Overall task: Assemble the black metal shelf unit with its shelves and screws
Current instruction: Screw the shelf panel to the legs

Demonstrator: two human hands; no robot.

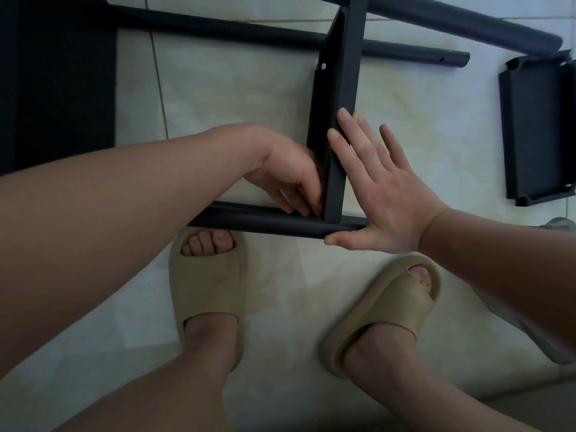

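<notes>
Shelf [338,120]: black metal, on edge on the tiled floor [237,98], spanning the near tube [265,222] and far tube [249,31].
Left hand [290,173]: fingers curled into the shelf-tube corner; anything pinched there cannot be made out.
Right hand [383,194]: flat, fingers straight, pressed against the shelf's right face, thumb on the near tube.
Second shelf [536,129]: flat, by the floor's right edge.

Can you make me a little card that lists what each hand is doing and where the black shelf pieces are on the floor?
left hand: fingers curled at the corner where the upright shelf meets the near tube; cannot tell if it holds anything
right hand: open, flat against the upright shelf's side, thumb on the near tube
spare shelf: lying on the tiled floor, off to the right
beyond: thin tube and thick tube
feet: in beige slippers
</notes>
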